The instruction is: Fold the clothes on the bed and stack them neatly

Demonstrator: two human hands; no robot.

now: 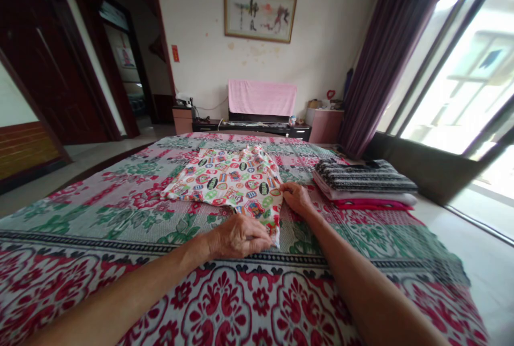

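Note:
A small white garment [225, 177] with a bright print of badges and lettering lies spread on the flowered cloth [132, 185]. I cannot tell for sure whether it is a top or shorts. My left hand [241, 236] is at its near end, fingers curled and closed on the lower edge. Part of that edge is hidden under the hand. On the garment's right side, my right hand [296, 197] pinches the border between thumb and fingers.
To the right lies a stack of folded clothes [365, 182], a black-and-white knit on top. Beyond the cloth's far edge stand a low black cabinet [257, 129] and a pink towel [263, 98] draped over something. A purple curtain [389, 51] hangs by the window at right.

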